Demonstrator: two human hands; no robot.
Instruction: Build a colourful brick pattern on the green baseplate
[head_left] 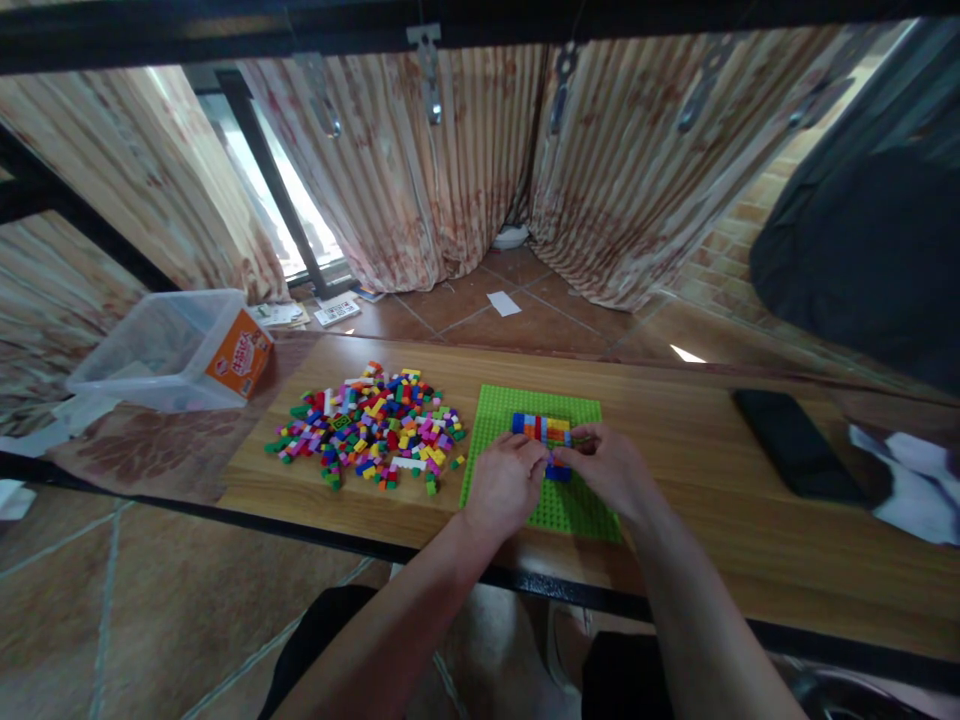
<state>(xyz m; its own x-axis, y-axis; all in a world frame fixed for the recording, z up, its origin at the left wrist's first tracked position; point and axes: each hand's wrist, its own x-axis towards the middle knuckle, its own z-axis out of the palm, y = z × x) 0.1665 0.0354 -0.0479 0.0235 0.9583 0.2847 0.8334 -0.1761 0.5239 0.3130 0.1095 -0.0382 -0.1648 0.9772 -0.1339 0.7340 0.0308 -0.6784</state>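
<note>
A green studded baseplate (495,405) lies on the wooden table, carrying a small assembly of toy building bricks (556,428) in blue, red, yellow and orange. My left hand (508,482) rests over the assembly's left near side with its fingers curled together; whatever lies under them is hidden. From the right, my right hand (613,468) reaches in with thumb and fingers pinched at the bricks. A bit of purple shows between the two hands' fingertips, apparently a small toy brick. Left of the baseplate spreads a pile of loose multicoloured bricks (382,425).
A clear plastic bin (172,345) with an orange label stands at the far left. On the right lie a black phone (799,445) and torn white paper (919,490). The table's dark edge (570,590) runs in front of my legs. Curtains (450,180) hang behind.
</note>
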